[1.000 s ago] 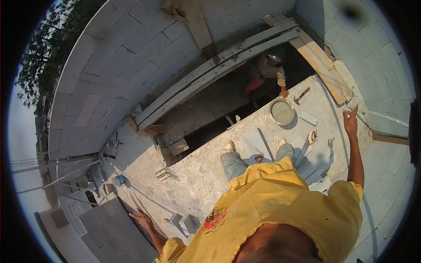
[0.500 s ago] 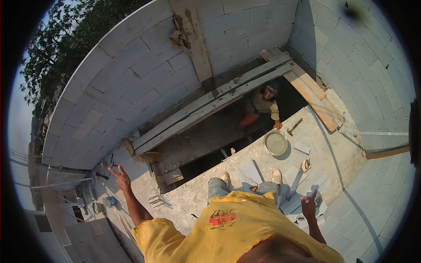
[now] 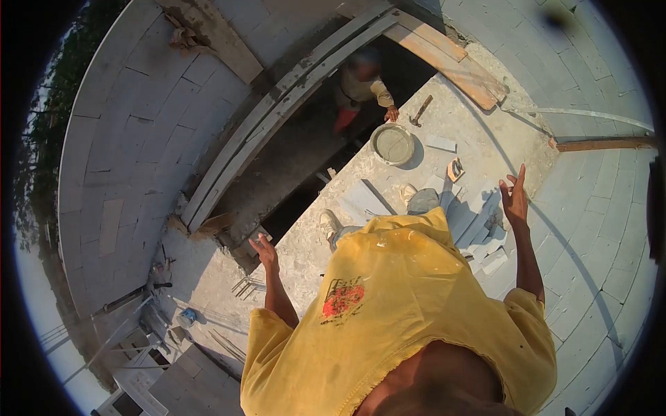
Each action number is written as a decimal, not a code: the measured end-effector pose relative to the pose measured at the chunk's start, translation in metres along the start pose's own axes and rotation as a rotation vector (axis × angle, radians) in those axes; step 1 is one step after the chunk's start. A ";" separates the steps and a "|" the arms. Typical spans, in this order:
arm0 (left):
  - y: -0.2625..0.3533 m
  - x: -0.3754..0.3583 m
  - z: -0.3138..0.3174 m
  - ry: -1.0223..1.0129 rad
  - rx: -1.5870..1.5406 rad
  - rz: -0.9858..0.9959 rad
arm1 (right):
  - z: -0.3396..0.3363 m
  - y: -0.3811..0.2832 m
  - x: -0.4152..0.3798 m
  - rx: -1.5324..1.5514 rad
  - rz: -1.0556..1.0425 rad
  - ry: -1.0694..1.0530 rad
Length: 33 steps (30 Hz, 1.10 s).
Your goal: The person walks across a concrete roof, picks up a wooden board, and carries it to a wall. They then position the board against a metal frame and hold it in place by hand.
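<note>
My left hand [image 3: 266,253] is raised at the left with its fingers apart and nothing in it, above the floor near the opening's corner. Out to the right, my right hand [image 3: 515,200] is held up, fingers spread and empty, over the floor beside the cut block pieces [image 3: 475,218]. Between my hands are my shoes, with a flat grey block [image 3: 363,201] near them. A round bucket of grey mix [image 3: 393,144] stands at the opening's edge. Beyond it lies a hammer [image 3: 420,111]. An orange-edged tool [image 3: 455,170] rests near a small block [image 3: 441,143].
A co-worker [image 3: 361,87] stands down in the floor opening, one hand by the bucket rim. Long planks [image 3: 277,118] span its far side; a wide board [image 3: 451,59] crosses its right end. Block walls [image 3: 596,229] surround the floor. Metal rods [image 3: 248,286] lie at the left.
The view has turned and shifted. My left hand has come inward from the far left. My right hand is raised higher and its fingers are more spread.
</note>
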State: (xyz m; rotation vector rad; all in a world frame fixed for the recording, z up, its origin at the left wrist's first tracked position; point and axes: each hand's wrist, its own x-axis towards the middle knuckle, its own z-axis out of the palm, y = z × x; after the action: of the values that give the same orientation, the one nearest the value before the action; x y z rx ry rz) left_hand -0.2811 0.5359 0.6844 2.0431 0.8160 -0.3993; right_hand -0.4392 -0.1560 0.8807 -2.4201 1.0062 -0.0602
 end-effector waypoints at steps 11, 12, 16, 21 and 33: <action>0.058 -0.076 0.090 -0.689 -0.682 -0.521 | 0.325 0.117 -0.101 0.086 0.406 -0.552; 0.107 -0.081 0.068 -0.724 -0.906 -0.422 | 0.332 0.105 -0.094 0.102 0.375 -0.598; 0.199 -0.037 0.043 -0.780 -1.331 0.031 | 0.323 0.068 -0.064 0.139 0.279 -0.673; 0.204 -0.040 0.052 -0.496 -0.317 0.185 | 0.314 0.065 -0.030 0.105 0.175 -0.760; -0.196 -0.210 0.131 -0.178 0.072 -0.578 | 0.322 0.069 0.043 -0.100 0.093 -1.038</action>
State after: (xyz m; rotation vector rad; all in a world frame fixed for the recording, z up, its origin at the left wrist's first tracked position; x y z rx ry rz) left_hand -0.5654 0.4230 0.6064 1.7740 1.2892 -0.9263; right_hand -0.3791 -0.0838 0.5623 -2.0049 0.6028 1.1621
